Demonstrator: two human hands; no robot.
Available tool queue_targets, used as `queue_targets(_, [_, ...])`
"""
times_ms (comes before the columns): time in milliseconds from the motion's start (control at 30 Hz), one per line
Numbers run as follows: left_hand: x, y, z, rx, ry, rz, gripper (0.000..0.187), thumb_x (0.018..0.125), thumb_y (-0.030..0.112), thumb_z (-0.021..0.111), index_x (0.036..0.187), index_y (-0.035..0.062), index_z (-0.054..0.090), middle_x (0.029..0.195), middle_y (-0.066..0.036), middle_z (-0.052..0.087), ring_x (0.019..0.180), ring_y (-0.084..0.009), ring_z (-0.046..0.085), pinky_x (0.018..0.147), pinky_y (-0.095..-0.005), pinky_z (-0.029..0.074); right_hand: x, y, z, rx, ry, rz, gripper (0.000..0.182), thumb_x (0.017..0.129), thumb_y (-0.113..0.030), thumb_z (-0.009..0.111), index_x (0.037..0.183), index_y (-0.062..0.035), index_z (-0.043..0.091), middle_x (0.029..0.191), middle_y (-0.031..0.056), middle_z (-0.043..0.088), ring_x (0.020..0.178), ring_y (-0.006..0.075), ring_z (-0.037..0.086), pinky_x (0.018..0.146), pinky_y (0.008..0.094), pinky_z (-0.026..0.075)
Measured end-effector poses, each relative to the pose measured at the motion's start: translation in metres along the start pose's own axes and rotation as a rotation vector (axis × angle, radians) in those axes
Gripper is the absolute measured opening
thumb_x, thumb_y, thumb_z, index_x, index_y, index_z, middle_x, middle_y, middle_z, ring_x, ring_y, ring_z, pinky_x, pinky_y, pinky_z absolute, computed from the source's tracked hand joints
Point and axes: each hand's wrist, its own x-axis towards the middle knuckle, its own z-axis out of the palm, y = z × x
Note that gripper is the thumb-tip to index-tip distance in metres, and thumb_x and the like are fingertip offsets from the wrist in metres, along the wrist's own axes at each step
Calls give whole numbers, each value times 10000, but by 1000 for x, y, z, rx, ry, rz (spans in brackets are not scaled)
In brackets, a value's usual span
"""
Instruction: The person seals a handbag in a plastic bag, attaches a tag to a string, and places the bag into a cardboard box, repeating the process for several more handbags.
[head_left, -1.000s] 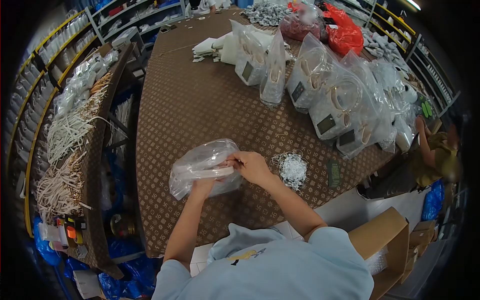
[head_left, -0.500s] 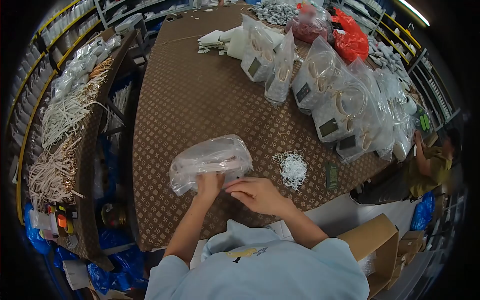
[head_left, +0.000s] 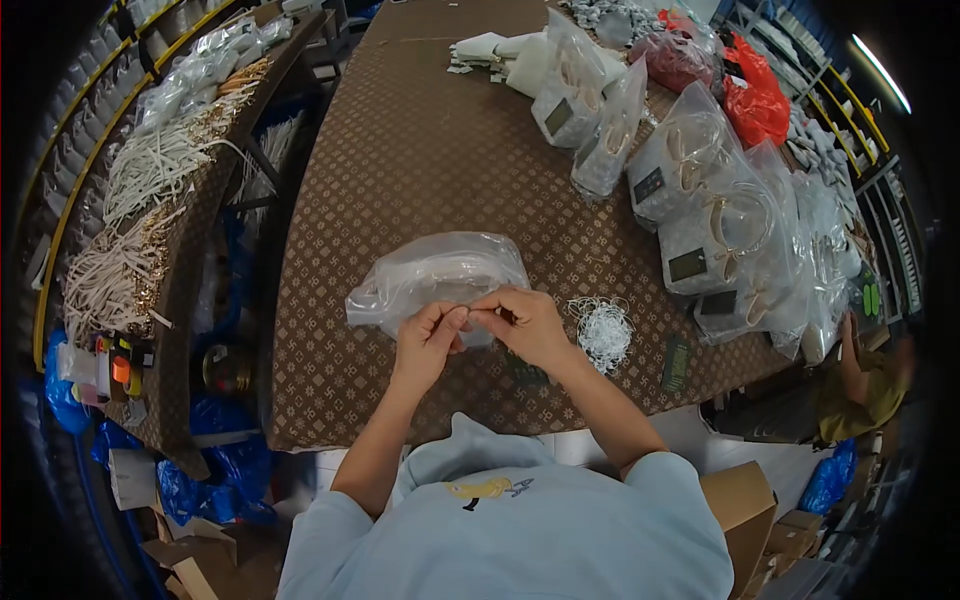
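In front of me on the table lies a clear plastic bag with something pale inside. My left hand and my right hand meet at its near side, thumbs and fingertips pinched together. What they pinch is too small to make out. Just below my right hand shows a dark green tag, partly covered by the hand and wrist. A tangled heap of thin white strings sits to the right of my right hand. Beyond it lies another dark green tag.
Clear-bagged handbags with dark tags stand along the right of the patterned brown table. A red plastic bag is behind them. Bundles of straps cover the left bench. A person is at the right; a cardboard box is below.
My left hand has come out from the bag's near side, and both hands have met in a pinch. A dark tag now shows below my right hand. The whole view has shifted.
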Motion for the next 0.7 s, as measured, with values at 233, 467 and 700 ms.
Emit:
queue_targets(233, [-28, -15, 22, 212, -66, -123, 364, 825, 299, 669, 973, -24, 588, 632, -18, 577, 525, -83, 533, 474, -219, 427, 4, 3, -12, 213, -112, 231, 134, 808, -117, 643, 855, 5, 615, 648, 43, 587, 580, 59, 511, 531, 234, 432])
queue_targets(467, [-11, -44, 40, -217, -189, -411, 182, 842, 183, 650, 868, 5, 621, 568, 34, 502, 487, -44, 457, 461, -190, 353, -5, 10, -19, 392, -143, 360, 140, 820, -115, 631, 871, 13, 608, 684, -2, 583, 588, 32, 477, 526, 209, 409])
queue_targets(700, [-32, -34, 4, -33, -94, -55, 160, 838, 149, 661, 721, 50, 613, 568, 46, 496, 528, -15, 441, 452, -191, 328, -20, -10, -19, 5, -160, 327, 103, 827, -86, 621, 884, -7, 589, 742, 78, 625, 583, 110, 557, 543, 259, 448])
